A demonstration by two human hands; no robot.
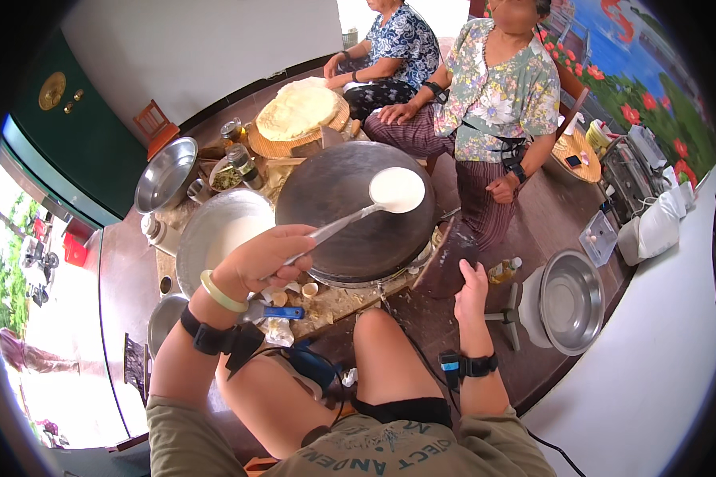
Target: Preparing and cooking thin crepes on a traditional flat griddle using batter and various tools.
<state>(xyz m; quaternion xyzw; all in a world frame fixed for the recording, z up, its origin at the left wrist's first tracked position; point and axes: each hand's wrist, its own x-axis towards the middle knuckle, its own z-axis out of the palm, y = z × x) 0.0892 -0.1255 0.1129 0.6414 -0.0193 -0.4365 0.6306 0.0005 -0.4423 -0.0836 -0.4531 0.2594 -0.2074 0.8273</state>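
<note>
My left hand grips the handle of a metal ladle. White batter fills the ladle's bowl, which is over the right part of a round dark griddle. Left of the griddle, a large bowl of white batter sits partly behind my left hand. My right hand is at the griddle's near right, its fingers against a dark brown flat piece that looks like a scraper. How the fingers close on that piece is partly hidden.
Stacked flatbreads lie on a woven tray beyond the griddle. Two people sit at the far side. Eggshells and a blue-handled tool lie on the near table edge. Metal basins and an oil bottle stand right.
</note>
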